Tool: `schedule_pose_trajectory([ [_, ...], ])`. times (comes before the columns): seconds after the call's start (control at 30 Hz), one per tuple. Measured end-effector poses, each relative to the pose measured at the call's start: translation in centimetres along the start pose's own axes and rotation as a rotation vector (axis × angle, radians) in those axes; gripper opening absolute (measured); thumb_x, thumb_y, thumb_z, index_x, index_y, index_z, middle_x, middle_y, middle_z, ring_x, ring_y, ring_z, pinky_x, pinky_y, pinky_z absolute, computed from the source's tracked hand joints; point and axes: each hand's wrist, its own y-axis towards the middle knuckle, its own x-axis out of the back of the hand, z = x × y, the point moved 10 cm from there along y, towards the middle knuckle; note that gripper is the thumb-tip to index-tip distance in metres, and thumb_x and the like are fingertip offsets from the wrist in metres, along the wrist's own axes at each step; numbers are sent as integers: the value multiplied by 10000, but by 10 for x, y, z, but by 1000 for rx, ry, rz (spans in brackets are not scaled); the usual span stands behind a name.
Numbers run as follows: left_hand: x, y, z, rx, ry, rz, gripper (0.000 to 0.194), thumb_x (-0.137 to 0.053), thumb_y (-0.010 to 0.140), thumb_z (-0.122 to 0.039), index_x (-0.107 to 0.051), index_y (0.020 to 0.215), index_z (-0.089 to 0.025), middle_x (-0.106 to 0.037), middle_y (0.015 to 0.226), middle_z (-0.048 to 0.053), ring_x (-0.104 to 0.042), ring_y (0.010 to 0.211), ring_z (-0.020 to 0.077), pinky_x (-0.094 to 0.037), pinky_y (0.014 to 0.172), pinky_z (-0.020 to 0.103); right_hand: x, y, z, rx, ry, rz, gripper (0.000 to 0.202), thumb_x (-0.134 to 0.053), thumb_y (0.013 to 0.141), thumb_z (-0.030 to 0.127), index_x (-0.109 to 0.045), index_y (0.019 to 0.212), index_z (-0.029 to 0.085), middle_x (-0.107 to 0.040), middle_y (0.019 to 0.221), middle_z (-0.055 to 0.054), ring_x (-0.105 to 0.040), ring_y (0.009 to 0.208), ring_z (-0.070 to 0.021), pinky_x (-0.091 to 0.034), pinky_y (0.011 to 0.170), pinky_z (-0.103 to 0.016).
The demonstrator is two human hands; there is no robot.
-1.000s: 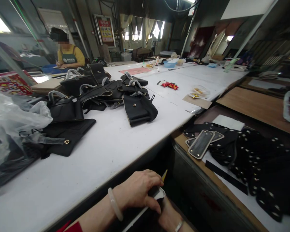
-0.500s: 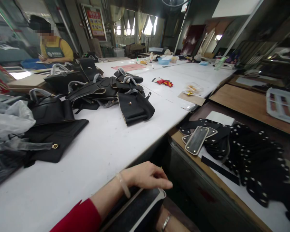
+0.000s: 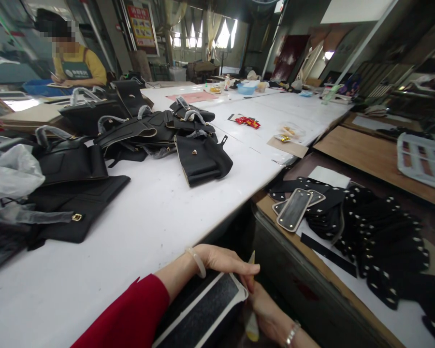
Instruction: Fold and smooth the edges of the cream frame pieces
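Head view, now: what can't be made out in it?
All in the head view:
Tool: its middle is hidden where left hand and right hand meet; which one grips it is unclear.
Panel: near end cut off by the bottom edge.
Plastic: cut off by the left edge.
Poster: smaller print too small to read.

Blk panel (image 3: 203, 314) w/ off-white edging, tilted; slim pale tool (image 3: 251, 323) w/ yellow ends, near-upright, partly hidden, by panel's corner.
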Motion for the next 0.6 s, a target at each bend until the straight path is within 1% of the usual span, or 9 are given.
schedule_pose_trajectory([
  [0.07, 2, 1, 2, 4, -22, -19, 753, -543, 652, -882, -735, 880, -190, -725, 864, 29, -655, 885, 227, -461, 958, 386, 43, -10, 8, 22, -91, -63, 316, -650, 855, 434, -526, 978, 170, -589, 671, 23, -520, 430, -99, -418, 394, -205],
  [0.13, 3, 1, 6, 17, -46, -41, 725, -591, 650, -851, -711, 917, -187, -705, 843, 27, -646, 848, 215, -483, 904, 382, 87, -27, 23, 48, -166, -115, 368, -716, 767, 435, -500, 951, 200, -608, 740, 1, -551, 453, -104, -405, 382, -190],
  [0.2, 4, 0, 9, 28, -67, -49, 728, -582, 660, -851, -692, 926, -182, -682, 810, 25, -636, 805, 201, -499, 850, 368, 114, -49, 39, 45, -211, -99, 411, -728, 753, 500, -514, 959, 217, -627, 795, -36, -567, 451, -116, -406, 371, -201],
  [0.23, 4, 0, 10, 32, -76, -46, 732, -570, 667, -854, -685, 932, -181, -674, 803, 24, -634, 793, 196, -504, 829, 359, 118, -62, 45, 27, -218, -59, 435, -689, 779, 576, -520, 974, 226, -633, 778, -51, -556, 417, -125, -393, 349, -214],
  [0.3, 5, 1, 13, 41, -87, -38, 728, -616, 646, -835, -675, 960, -181, -667, 813, 18, -632, 797, 190, -510, 810, 341, 100, -87, 53, -54, -231, 105, 538, -566, 807, 733, -530, 1010, 235, -641, 713, -75, -543, 380, -135, -371, 328, -214],
  [0.37, 4, 2, 16, 57, -89, -23, 737, -795, 538, -720, -662, 1026, -183, -673, 843, 10, -638, 827, 197, -515, 817, 338, 69, -108, 60, -114, -295, 243, 654, -516, 780, 813, -534, 1040, 213, -624, 619, -54, -503, 346, -104, -328, 318, -169],
  [0.47, 2, 4, 20, 88, -105, 4, 912, -968, 346, -416, -623, 1160, -190, -688, 916, 6, -656, 883, 229, -524, 848, 369, 28, -120, 69, -158, -422, 296, 687, -526, 778, 788, -510, 1084, 172, -576, 560, 10, -426, 311, -55, -297, 309, -119],
  [0.53, 2, 4, 21, 100, -116, 11, 1006, -971, 338, -313, -577, 1256, -195, -690, 966, 13, -659, 921, 248, -524, 864, 387, 11, -117, 74, -170, -483, 296, 611, -491, 835, 714, -498, 1078, 153, -547, 537, 31, -411, 304, -51, -303, 301, -110],
  [0.6, 3, 4, 22, 113, -122, 2, 1058, -954, 382, -269, -516, 1342, -195, -685, 998, 18, -652, 948, 247, -519, 863, 375, 4, -109, 77, -161, -543, 300, 481, -444, 911, 600, -500, 1056, 145, -535, 534, 33, -422, 309, -56, -309, 296, -104],
])
